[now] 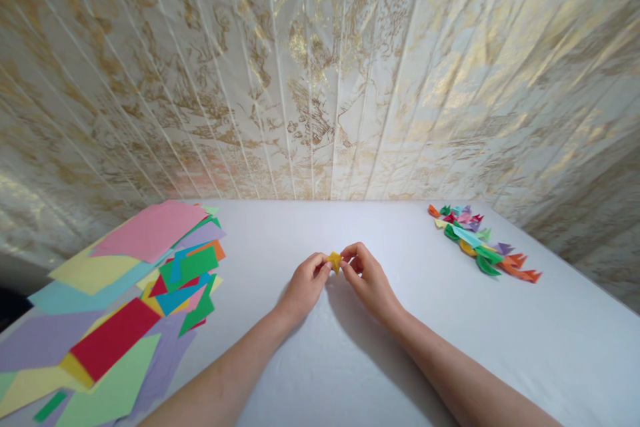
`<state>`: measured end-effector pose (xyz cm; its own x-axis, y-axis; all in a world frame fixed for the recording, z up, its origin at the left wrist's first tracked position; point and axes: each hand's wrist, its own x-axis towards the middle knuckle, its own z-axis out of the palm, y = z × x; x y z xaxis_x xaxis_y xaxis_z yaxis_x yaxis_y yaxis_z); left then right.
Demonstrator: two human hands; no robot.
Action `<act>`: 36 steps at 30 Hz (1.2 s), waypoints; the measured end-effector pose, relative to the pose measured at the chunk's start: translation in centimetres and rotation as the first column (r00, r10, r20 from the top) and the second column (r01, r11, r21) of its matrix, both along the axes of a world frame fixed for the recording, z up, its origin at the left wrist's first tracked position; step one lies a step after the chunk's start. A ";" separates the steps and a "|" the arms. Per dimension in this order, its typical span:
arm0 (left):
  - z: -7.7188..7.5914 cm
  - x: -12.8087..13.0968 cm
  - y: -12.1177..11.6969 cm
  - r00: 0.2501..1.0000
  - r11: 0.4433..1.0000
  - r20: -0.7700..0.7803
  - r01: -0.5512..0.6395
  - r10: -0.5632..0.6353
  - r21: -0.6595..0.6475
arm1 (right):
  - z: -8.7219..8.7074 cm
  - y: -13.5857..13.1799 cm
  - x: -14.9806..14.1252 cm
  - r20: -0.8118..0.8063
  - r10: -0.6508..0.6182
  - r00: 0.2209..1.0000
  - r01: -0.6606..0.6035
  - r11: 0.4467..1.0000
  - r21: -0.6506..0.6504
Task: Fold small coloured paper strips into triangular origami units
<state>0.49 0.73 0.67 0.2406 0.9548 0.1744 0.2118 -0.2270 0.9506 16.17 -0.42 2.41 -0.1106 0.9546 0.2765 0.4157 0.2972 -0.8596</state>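
Note:
Between my two hands is a small folded piece of yellow paper [335,262], roughly diamond-shaped with a point facing down. My left hand [311,278] pinches its left edge between thumb and fingers. On the opposite side, the thumb and fingertips of my right hand [367,275] are closed on its right edge. Both hands are held over the middle of the white table [280,230], and their shadow falls below the right one. The finer folds are too small to make out.
Sheets and cut pieces of coloured paper [120,333] are spread over the table's left side, with a pink sheet [155,230] on top at the back. At the right lies a cluster of small folded paper figures [470,237]. A gold-patterned curtain [310,80] hangs behind the table.

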 end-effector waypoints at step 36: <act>-0.6 0.3 0.0 0.992 0.996 0.090 -0.082 0.084 -0.026 | -0.7 0.2 0.2 -0.025 0.015 1.000 -0.017 0.998 -0.060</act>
<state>0.82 0.69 0.12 0.1443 0.9747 0.1704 0.1412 -0.1907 0.9714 16.33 -0.20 1.71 -0.1199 0.9678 0.2212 0.3901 0.2508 -0.8859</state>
